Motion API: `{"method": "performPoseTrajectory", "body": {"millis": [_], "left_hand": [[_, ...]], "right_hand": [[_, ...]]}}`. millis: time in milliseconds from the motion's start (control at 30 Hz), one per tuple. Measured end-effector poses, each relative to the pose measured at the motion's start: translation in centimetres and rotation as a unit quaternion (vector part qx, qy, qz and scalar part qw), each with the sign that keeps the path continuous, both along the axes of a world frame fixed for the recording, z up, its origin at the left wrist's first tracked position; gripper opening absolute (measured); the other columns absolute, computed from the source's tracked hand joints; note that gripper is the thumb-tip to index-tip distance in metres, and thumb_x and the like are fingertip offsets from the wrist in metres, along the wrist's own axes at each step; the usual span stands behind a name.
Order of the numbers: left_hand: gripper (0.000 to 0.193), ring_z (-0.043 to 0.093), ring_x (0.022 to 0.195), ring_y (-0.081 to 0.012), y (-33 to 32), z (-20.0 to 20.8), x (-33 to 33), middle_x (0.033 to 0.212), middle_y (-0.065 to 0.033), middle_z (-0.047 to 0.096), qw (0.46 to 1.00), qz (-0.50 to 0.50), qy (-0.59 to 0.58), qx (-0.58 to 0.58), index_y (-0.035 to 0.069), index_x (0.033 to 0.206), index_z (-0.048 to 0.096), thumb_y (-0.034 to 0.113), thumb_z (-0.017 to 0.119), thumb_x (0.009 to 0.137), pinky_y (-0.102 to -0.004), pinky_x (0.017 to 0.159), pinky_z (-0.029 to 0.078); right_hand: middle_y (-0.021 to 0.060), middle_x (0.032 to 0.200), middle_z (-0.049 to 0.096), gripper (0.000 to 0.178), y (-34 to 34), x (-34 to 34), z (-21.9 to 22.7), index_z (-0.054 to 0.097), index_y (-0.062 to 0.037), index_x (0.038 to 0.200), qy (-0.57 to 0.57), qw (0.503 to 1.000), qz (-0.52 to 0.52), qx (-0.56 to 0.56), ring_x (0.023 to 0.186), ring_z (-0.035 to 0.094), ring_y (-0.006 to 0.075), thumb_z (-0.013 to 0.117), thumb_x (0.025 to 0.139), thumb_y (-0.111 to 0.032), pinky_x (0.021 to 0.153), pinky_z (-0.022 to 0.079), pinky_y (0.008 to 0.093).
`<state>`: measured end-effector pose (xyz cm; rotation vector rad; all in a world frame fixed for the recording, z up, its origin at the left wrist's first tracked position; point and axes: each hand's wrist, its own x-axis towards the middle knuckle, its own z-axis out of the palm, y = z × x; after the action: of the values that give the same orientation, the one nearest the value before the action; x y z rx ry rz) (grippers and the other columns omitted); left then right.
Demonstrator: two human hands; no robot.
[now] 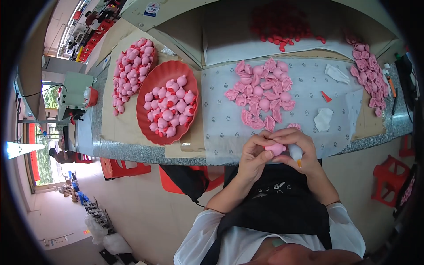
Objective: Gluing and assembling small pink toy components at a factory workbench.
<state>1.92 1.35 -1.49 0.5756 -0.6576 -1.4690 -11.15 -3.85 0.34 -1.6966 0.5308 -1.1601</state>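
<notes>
My left hand [252,155] pinches a small round pink piece [276,149] at the table's near edge, with a bit of red showing beside it. My right hand [308,150] is closed around a small pale squeeze bottle [294,151] whose amber nozzle points down toward me. Its fingertips reach over to the pink piece, but whether they grip it is hidden. Just beyond both hands, a loose pile of pink balls and ruffled pink pieces [263,95] lies on a printed white sheet [218,128].
On the left stand a scalloped red bowl [146,126] of pink-and-red pieces and another heaped pile [132,66]. Red bits [282,43] lie under the shelf [176,39]. Rightward are white scraps [323,119], more pink pieces [364,73] and an orange-black cutter [391,86]. Red stools [388,176] stand below.
</notes>
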Motion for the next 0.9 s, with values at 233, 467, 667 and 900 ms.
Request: {"method": "performPoseTrajectory", "body": {"millis": [233,467,667,900], "left_hand": [[0.014,0.045,0.092,-0.0190,0.6,-0.3,-0.9,0.095,-0.0095,0.046,0.997,0.015,0.076,0.001,0.006,0.086,0.049,0.011,0.057,0.075,-0.0326,0.081,0.038],[0.013,0.045,0.091,-0.0188,0.6,0.0,-1.3,0.096,-0.0092,0.045,0.995,0.046,0.087,0.010,0.007,0.086,0.048,0.012,0.056,0.076,-0.0327,0.081,0.038],[0.014,0.047,0.090,-0.0171,0.8,-0.4,-1.4,0.097,-0.0069,0.045,0.987,0.056,0.148,0.033,0.010,0.088,0.048,0.016,0.054,0.078,-0.0305,0.078,0.040],[0.032,0.050,0.087,-0.0159,0.3,0.8,-0.1,0.097,-0.0070,0.047,0.992,-0.061,0.077,0.075,0.006,0.100,0.042,0.018,0.058,0.075,-0.0304,0.076,0.042]], "right_hand": [[0.0092,0.083,0.058,0.032,-0.2,0.2,0.0,0.057,-0.0022,0.081,0.048,0.991,-0.055,-0.116,0.067,0.056,0.0206,0.070,0.054,-0.013,0.056,0.042,0.0275],[0.0080,0.083,0.059,0.031,-0.2,0.5,0.0,0.058,-0.0028,0.081,0.028,0.991,-0.063,-0.114,0.063,0.055,0.0191,0.069,0.055,-0.016,0.053,0.040,0.0264],[0.0078,0.083,0.059,0.030,0.2,0.6,0.1,0.057,-0.0032,0.081,0.043,0.985,-0.083,-0.147,0.063,0.055,0.0192,0.069,0.056,-0.015,0.051,0.041,0.0263],[0.0077,0.081,0.057,0.026,0.5,0.7,-0.1,0.057,-0.0033,0.078,0.042,0.979,-0.150,-0.133,0.065,0.055,0.0205,0.068,0.058,-0.015,0.052,0.043,0.0270]]}}
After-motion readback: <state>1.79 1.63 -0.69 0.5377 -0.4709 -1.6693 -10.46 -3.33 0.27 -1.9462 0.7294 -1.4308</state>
